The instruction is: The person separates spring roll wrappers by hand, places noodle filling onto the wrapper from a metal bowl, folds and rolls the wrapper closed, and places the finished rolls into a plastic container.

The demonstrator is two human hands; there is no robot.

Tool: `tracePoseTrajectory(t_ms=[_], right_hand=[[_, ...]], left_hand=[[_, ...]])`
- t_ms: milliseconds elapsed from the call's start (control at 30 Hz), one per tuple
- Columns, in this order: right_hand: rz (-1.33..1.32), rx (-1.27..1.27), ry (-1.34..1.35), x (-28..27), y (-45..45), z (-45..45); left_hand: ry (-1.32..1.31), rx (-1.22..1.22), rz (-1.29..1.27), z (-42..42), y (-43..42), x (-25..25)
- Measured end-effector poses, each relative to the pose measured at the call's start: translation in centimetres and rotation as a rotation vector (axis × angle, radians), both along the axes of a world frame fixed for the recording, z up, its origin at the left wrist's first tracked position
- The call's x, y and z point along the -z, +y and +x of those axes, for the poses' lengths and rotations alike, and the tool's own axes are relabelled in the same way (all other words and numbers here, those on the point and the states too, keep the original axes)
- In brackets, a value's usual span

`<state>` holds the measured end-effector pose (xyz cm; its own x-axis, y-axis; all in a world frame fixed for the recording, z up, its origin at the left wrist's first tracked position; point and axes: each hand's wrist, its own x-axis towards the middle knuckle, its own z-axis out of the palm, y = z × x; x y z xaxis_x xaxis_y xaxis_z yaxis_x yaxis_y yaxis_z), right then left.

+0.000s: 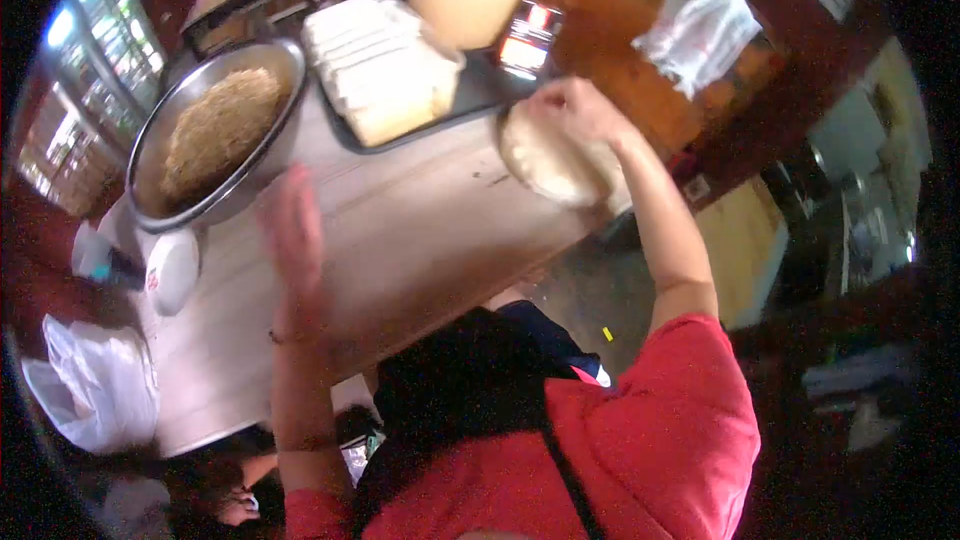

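Observation:
My right hand (pixel 575 110) is over the upper edge of a shallow bowl (pixel 555 165) with pale contents, its fingers bent together; whether they hold anything is too blurred to see. Above the pale tabletop (pixel 400 210), my left hand (pixel 292 225) is smeared by motion. To its upper left lies a large metal bowl (pixel 295 75) of brown crumbly material (pixel 225 130). Between the two bowls, a dark tray (pixel 385 143) bears a stack of pale slices (pixel 385 65).
A tan tub (pixel 465 0) and a dark package (pixel 530 38) are at the back. The left side has a white round lid or dish (pixel 173 272), a cup (pixel 92 252) and a white plastic bag (pixel 95 385). Another plastic bag (pixel 700 25) lies at upper right.

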<state>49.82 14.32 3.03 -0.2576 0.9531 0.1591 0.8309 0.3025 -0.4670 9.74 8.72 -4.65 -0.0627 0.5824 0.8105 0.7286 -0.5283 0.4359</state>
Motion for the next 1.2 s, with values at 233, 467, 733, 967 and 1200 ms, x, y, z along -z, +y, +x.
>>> tracePoseTrajectory(t_ms=[233, 467, 733, 967, 1200], right_hand=[[0.292, 0.027, 0.161, 8.9, -7.1, 4.2], [0.454, 0.071, 0.158, 9.6, -7.4, 3.9], [0.455, -0.085, -0.079, 8.0, -9.9, 4.0], [0.457, -0.010, 0.006, 9.3, -9.9, 3.9], [0.742, 0.057, -0.026, 12.2, -10.1, 2.9]], left_hand=[[-0.109, -0.092, 0.271, 1.5, -7.6, -5.1], [-0.029, -0.030, 0.330, 2.2, -11.1, -6.6], [-0.031, 0.241, 0.384, 3.6, -15.3, -9.1], [-0.212, 1.085, 0.280, 5.0, -23.1, -13.0], [-0.443, 1.624, 0.085, 6.6, -29.7, -15.8]])
